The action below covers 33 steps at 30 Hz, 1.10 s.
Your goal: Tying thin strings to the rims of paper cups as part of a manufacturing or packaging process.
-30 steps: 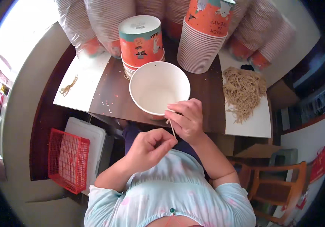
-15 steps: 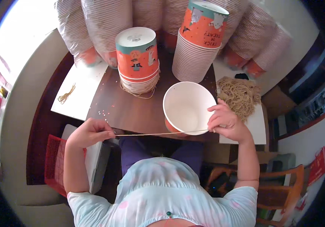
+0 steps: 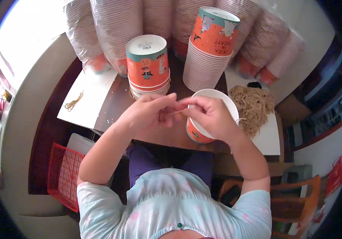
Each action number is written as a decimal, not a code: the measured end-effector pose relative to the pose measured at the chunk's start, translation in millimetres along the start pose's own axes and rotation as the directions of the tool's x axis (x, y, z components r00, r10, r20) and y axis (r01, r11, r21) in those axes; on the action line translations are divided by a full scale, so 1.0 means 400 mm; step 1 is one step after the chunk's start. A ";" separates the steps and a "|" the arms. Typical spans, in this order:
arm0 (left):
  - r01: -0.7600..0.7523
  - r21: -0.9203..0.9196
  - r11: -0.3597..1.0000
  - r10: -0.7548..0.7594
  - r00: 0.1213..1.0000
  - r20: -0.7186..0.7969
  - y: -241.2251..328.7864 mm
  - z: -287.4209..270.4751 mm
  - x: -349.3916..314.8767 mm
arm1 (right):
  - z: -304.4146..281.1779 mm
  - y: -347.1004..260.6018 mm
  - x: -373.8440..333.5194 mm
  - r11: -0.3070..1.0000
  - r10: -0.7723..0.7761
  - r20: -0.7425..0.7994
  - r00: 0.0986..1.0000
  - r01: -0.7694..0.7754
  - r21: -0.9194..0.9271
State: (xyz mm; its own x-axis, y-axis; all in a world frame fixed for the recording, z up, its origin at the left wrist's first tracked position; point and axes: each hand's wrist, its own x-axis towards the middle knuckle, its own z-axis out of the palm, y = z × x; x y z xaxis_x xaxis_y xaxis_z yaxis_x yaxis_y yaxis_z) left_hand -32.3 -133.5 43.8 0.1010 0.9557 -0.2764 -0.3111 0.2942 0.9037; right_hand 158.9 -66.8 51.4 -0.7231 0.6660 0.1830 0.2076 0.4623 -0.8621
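Observation:
My two hands are close together above the table's front part, with a thin tan cord running between their fingers. My right hand is closed in a pinch on the cord. My left hand has its fingers curled around the cord's other part, and its fingertips are partly hidden. An orange paper bucket with a white inside stands upright just behind and below my right hand, which covers part of its opening. A short loose end of cord shows by the bucket's right rim.
An upside-down bucket stack with cord around its base stands behind my left hand, a taller stack behind my right. A tan cord heap lies at right, a small cord bundle at left. Several wrapped stacks line the back.
My hands have come together from far apart and moved up over the table. The cord, stretched straight before, is now short between them. The bucket has shifted slightly right.

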 end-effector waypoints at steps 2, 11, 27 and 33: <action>0.162 -0.111 0.980 -0.143 0.976 0.164 -0.032 -0.024 -0.005 | -0.012 0.055 -0.010 0.997 -0.058 -0.079 0.995 0.061 0.038; 0.210 -0.088 0.974 -0.180 0.946 0.270 -0.123 -0.029 -0.015 | -0.056 0.058 -0.040 0.996 0.093 -0.071 0.993 -0.094 0.001; 0.122 0.171 0.978 -0.155 0.969 0.194 -0.042 0.014 0.008 | 0.006 0.039 -0.062 0.969 -0.226 -0.071 0.972 0.216 -0.121; 0.222 -0.038 0.974 -0.205 0.943 0.261 -0.067 0.005 0.023 | 0.008 0.059 -0.064 0.942 -0.295 -0.109 0.949 0.271 -0.197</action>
State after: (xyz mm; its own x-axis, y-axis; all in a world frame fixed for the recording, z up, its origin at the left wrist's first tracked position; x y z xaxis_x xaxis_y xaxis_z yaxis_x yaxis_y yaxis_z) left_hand -21.1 -132.5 17.9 0.4058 0.8400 -0.3601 -0.3164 0.4988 0.8069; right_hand 180.3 -74.9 24.7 -0.6760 0.5594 0.4797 0.1295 0.7310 -0.6700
